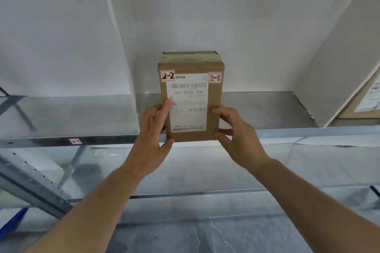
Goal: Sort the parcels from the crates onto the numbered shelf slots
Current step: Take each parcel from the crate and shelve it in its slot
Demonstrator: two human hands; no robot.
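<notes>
A brown cardboard parcel (190, 96) stands upright at the front edge of the metal shelf (82, 115). It carries a white shipping label and two red-framed stickers reading 2-2. My left hand (153, 137) grips its lower left side, thumb on the label. My right hand (236, 133) grips its lower right corner. Both arms reach up from below. A small sticker reading 2-1 (75, 141) is on the shelf's front rail to the left.
White divider boards (115, 33) lean on both sides of this slot. Another labelled parcel (366, 98) shows behind the right board (337, 63). A lower metal shelf (205, 170) lies beneath, with a slanted steel upright (30, 183) at the left.
</notes>
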